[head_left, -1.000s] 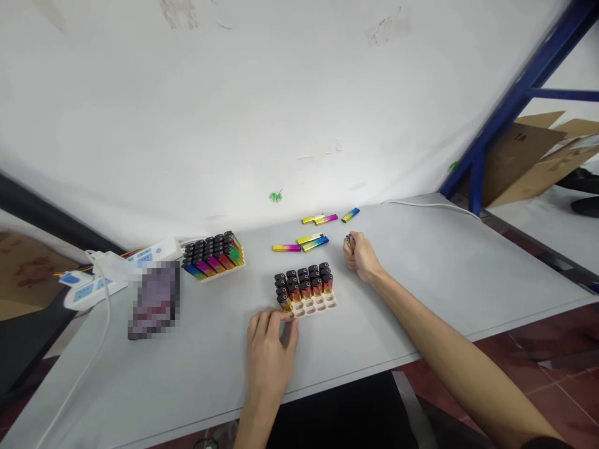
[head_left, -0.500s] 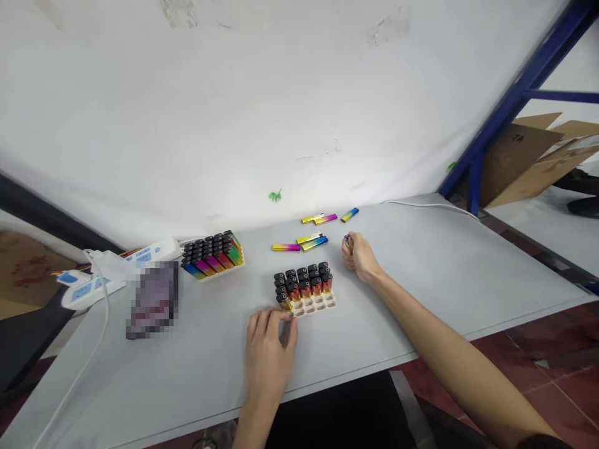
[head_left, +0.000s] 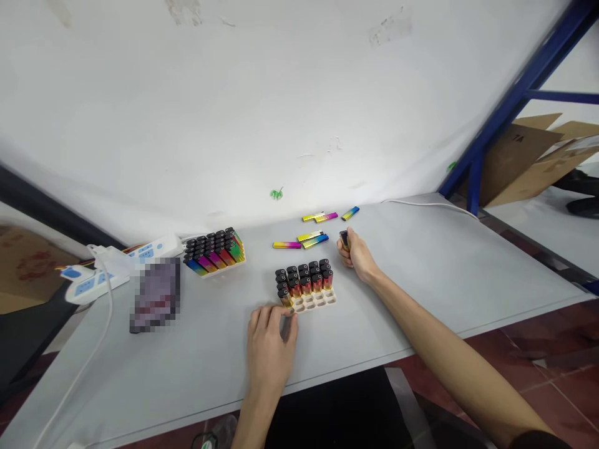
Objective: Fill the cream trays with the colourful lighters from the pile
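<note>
My left hand (head_left: 271, 343) rests on the table with its fingers apart, its fingertips at the near left corner of a cream tray (head_left: 322, 300). Black-capped red lighters (head_left: 306, 285) stand upright in the tray's back rows, one more at the left of a nearer row. To the right of the tray, my right hand (head_left: 355, 255) is closed round a lighter (head_left: 345, 238), whose dark top shows above the fingers. Several colourful lighters (head_left: 287, 245) lie loose behind the tray. A second tray (head_left: 224, 269) at the left is filled with upright multicoloured lighters (head_left: 215, 254).
At the left are a white power strip (head_left: 156, 249), a white cable (head_left: 103, 330) and a blurred dark item (head_left: 156, 294). A thin cable (head_left: 425, 204) runs along the back right. Behind a blue frame (head_left: 475, 168) stand cardboard boxes (head_left: 524, 156).
My right hand has turned slightly, and more of the dark top of the lighter in it shows. My left hand stays at the tray corner. The view has shifted slightly.
</note>
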{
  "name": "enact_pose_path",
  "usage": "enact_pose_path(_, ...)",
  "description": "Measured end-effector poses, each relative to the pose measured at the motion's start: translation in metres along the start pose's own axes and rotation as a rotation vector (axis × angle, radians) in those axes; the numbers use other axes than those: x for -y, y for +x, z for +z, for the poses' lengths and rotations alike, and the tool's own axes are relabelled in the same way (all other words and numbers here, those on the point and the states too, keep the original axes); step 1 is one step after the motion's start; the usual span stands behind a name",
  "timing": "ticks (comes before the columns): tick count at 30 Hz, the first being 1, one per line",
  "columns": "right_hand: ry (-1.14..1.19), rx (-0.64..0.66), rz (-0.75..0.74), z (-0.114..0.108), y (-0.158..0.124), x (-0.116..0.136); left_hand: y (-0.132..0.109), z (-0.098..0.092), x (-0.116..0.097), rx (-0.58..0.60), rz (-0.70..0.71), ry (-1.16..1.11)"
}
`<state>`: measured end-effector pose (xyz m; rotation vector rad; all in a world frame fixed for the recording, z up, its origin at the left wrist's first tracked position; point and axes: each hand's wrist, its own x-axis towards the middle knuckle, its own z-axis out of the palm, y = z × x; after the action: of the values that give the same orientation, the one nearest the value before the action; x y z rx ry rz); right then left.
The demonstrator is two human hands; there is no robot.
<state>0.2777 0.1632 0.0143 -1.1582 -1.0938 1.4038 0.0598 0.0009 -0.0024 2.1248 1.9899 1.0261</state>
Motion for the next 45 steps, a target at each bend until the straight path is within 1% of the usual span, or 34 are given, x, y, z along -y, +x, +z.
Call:
enact_pose_path(6,-0.057,0.009,0.002,-0.0003,-0.0016,-0.0010,0.0002,0.0003,0.0005,-0.002,0.004,-0.010)
enact_pose_path(23,-0.089,0.026,-0.010,0.0014,-0.0037,0.0003,-0.0006,0.0006,0.0012,-0.012,0.012,-0.005)
enact_pose_path(45,-0.113,0.045,-0.016,0.0018,-0.0049,0.0004,-0.0006,-0.0006,-0.0003,0.009,-0.012,0.007)
